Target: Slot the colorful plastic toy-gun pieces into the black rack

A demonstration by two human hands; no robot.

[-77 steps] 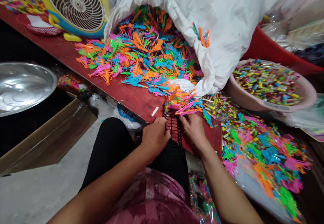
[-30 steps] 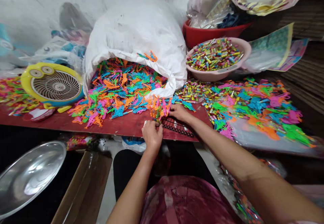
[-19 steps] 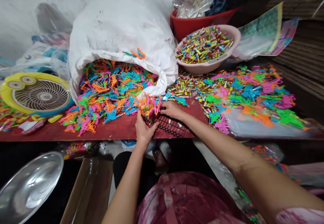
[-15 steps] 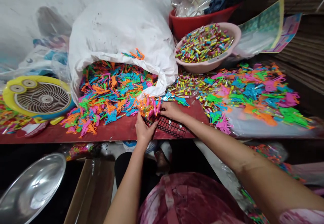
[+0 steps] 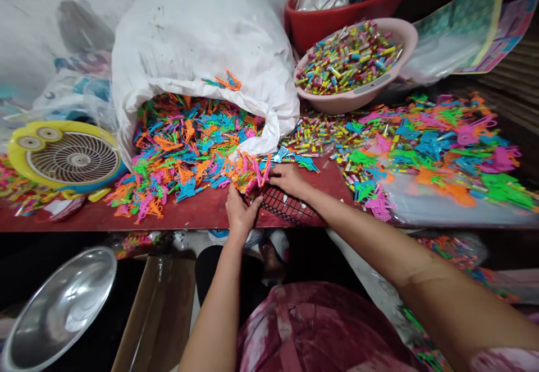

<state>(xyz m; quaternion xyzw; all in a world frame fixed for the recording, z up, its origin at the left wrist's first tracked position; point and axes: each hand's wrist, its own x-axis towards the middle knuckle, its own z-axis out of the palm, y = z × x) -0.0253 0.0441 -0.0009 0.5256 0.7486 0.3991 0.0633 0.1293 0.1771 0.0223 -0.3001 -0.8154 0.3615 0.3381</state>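
Observation:
My left hand [image 5: 241, 212] is closed around the lower left side of a shiny clear plastic bag [image 5: 246, 177] filled with small orange, pink and green plastic toys. At the bag's right edge, beside pink pieces, my right hand [image 5: 290, 180] has its fingers curled in; its fingertips are partly hidden. Beneath both hands lies a black wire rack [image 5: 286, 206] at the table's front edge. Just behind the bag, loose coloured plastic toys [image 5: 185, 153] spill from a large white sack [image 5: 202, 35].
A pink basin [image 5: 337, 102] of small wrapped pieces stands at the back right, before a red tub [image 5: 307, 24]. More toys [image 5: 433, 142] cover the right side. A yellow fan [image 5: 78, 160] stands left. Below are a metal bowl [image 5: 63, 310] and a cardboard box [image 5: 155, 310].
The camera view has shifted slightly. Both hands stay at the bag in nearly the same pose, with little visible movement.

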